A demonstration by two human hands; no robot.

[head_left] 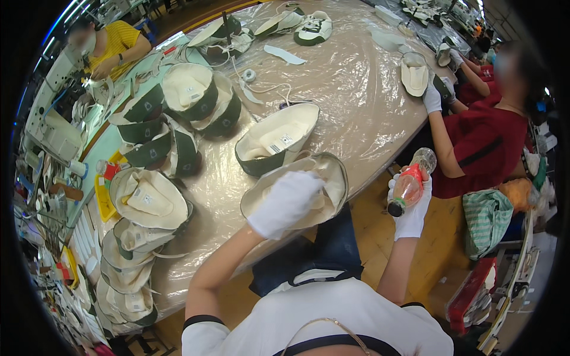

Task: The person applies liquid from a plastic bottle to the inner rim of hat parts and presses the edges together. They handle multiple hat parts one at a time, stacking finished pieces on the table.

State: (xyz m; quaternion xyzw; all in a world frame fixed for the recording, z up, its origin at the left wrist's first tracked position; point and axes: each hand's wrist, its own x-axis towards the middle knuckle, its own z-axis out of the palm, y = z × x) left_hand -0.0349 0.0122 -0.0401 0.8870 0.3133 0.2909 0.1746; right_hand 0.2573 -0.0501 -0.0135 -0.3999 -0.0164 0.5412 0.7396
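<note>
My left hand (288, 202), in a white glove, lies over a cream-lined shoe upper (333, 178) at the table's near edge. Its fingers are bent into the opening, partly hidden by the glove's back. Out over the floor to the right, my right hand (414, 215), also gloved, is closed around a clear plastic bottle (408, 188) with a red band and a dark end. Just beyond the left hand sits another shoe upper (278, 137), dark green outside with a cream lining and a white label inside.
Stacked shoe uppers (148, 199) line the table's left side. Finished-looking green and white shoes (313, 28) stand at the back, near a roll of tape (249, 75) and cord. Plastic sheeting covers the table (350, 89). A co-worker in red (481, 142) handles an upper at right; another sits far left.
</note>
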